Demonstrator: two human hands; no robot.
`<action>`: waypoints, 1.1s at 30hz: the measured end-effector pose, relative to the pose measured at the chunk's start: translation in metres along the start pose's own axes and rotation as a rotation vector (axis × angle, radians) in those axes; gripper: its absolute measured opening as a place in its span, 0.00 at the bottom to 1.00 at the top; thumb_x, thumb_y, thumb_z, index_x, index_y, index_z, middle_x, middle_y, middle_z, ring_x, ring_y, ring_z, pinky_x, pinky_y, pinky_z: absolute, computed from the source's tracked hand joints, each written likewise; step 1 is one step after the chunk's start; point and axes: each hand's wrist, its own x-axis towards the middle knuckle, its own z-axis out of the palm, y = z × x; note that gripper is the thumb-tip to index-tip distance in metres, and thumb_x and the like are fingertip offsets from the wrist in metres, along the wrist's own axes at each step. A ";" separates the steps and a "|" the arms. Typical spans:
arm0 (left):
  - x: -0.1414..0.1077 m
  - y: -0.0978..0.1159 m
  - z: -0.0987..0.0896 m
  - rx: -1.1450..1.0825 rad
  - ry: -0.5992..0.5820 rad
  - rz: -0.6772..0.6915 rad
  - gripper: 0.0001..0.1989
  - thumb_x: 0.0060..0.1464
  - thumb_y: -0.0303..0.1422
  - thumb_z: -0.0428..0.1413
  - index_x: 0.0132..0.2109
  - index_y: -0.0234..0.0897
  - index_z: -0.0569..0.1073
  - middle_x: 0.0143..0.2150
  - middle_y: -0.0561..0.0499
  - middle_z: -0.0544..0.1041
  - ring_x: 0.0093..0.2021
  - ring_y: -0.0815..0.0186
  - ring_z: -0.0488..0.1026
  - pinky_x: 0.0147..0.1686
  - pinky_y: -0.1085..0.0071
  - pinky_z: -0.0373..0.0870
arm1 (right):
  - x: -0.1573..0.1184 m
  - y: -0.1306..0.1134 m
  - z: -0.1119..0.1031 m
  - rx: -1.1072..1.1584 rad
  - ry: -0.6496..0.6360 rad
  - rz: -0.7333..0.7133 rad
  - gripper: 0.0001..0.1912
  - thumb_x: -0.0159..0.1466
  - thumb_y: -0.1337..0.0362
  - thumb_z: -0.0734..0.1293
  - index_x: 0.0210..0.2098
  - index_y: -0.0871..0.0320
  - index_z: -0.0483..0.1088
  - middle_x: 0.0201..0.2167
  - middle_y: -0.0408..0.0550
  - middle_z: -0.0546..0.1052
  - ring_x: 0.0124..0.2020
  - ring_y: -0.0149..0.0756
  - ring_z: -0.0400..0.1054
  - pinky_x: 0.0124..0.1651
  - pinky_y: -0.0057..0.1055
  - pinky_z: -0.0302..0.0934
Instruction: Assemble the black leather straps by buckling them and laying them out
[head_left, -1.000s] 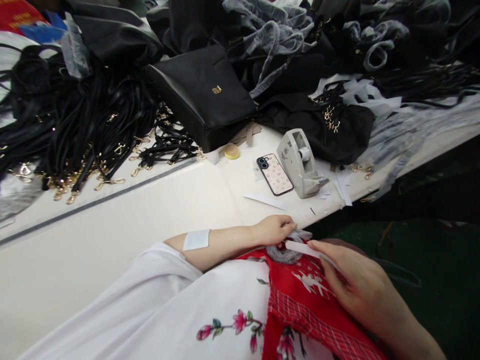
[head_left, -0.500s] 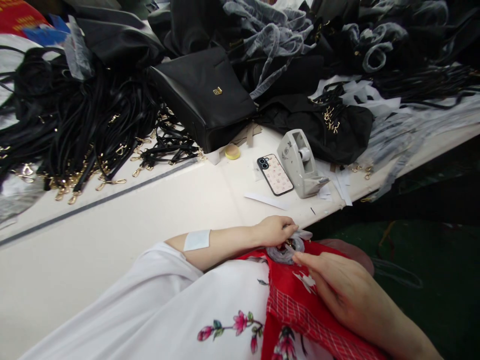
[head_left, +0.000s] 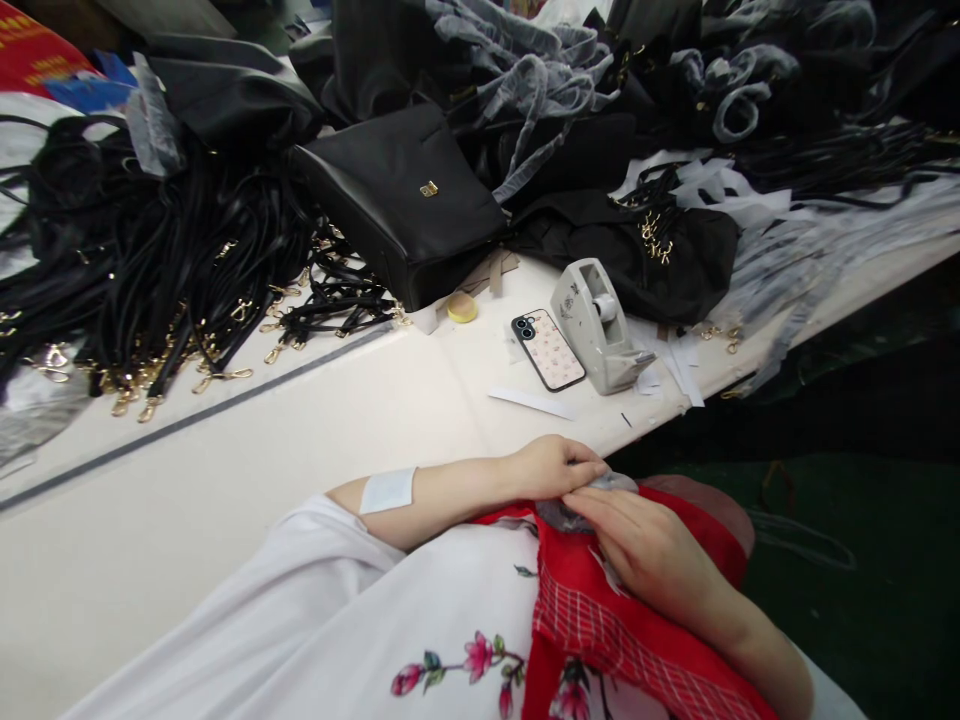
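A coiled strap wrapped in greyish clear plastic [head_left: 561, 516] rests against the red apron [head_left: 600, 600] on my lap. My left hand [head_left: 556, 466] is closed on its upper side, with the fingertips partly hidden. From the right, my right hand [head_left: 651, 542] presses its fingers against the same coil, close to the left fingertips. Both hands cover much of the strap. On the table just beyond my hands lie a phone in a patterned case [head_left: 551, 350] and a grey tape dispenser [head_left: 596, 325].
A black handbag [head_left: 405, 200] stands at the table's middle. Black straps with gold clasps [head_left: 150, 260] pile up on the left. Plastic-wrapped straps [head_left: 787, 260] lie on the right. A yellow tape roll [head_left: 461, 307] and paper strip [head_left: 531, 403] lie on the white table [head_left: 247, 440].
My right hand has moved up and inward onto the coil, its fingers now beside my left. The coil, with a gold clasp showing earlier, is now more covered. The camera view shifted slightly.
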 end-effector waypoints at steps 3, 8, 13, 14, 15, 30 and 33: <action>-0.006 0.005 -0.001 -0.051 -0.042 0.062 0.18 0.60 0.37 0.53 0.50 0.32 0.79 0.46 0.48 0.82 0.44 0.64 0.76 0.48 0.74 0.70 | -0.004 -0.001 -0.008 0.028 0.181 0.190 0.09 0.68 0.68 0.62 0.44 0.57 0.73 0.38 0.50 0.80 0.40 0.37 0.75 0.45 0.31 0.69; -0.011 0.009 0.003 -0.048 -0.053 0.198 0.16 0.59 0.31 0.50 0.46 0.29 0.80 0.38 0.47 0.81 0.37 0.67 0.74 0.42 0.74 0.70 | -0.006 0.003 -0.016 0.118 0.312 0.546 0.11 0.65 0.58 0.68 0.27 0.54 0.72 0.24 0.42 0.73 0.23 0.32 0.66 0.28 0.29 0.60; -0.012 0.008 0.012 -0.025 0.016 0.171 0.21 0.61 0.42 0.50 0.29 0.29 0.75 0.24 0.54 0.69 0.26 0.72 0.64 0.28 0.77 0.62 | -0.006 0.023 -0.006 0.557 0.265 0.822 0.12 0.61 0.53 0.70 0.29 0.56 0.74 0.24 0.44 0.75 0.25 0.34 0.66 0.29 0.29 0.60; -0.011 0.007 0.014 -0.019 0.054 0.146 0.23 0.62 0.44 0.50 0.27 0.30 0.73 0.22 0.54 0.67 0.25 0.73 0.62 0.27 0.77 0.60 | -0.006 0.029 -0.003 0.625 0.244 0.845 0.14 0.60 0.51 0.70 0.29 0.56 0.74 0.24 0.45 0.75 0.25 0.35 0.67 0.29 0.29 0.61; -0.011 0.006 0.016 -0.019 0.090 0.130 0.24 0.62 0.45 0.50 0.26 0.31 0.72 0.22 0.55 0.66 0.25 0.73 0.61 0.26 0.77 0.59 | -0.005 0.035 0.001 0.678 0.221 0.857 0.17 0.60 0.48 0.69 0.30 0.57 0.74 0.24 0.45 0.76 0.25 0.35 0.67 0.28 0.29 0.61; -0.005 0.003 0.018 0.054 0.318 0.239 0.17 0.62 0.38 0.52 0.30 0.33 0.75 0.33 0.48 0.72 0.38 0.66 0.70 0.41 0.73 0.68 | 0.008 0.046 0.019 0.721 0.372 0.882 0.18 0.61 0.49 0.67 0.32 0.59 0.77 0.28 0.48 0.77 0.30 0.37 0.68 0.33 0.31 0.62; 0.000 0.003 0.014 -0.024 0.170 0.089 0.17 0.63 0.40 0.50 0.32 0.32 0.75 0.26 0.53 0.71 0.28 0.71 0.66 0.31 0.75 0.64 | 0.010 0.051 0.013 0.671 0.367 0.842 0.15 0.60 0.52 0.69 0.31 0.58 0.78 0.31 0.49 0.79 0.33 0.40 0.70 0.38 0.33 0.63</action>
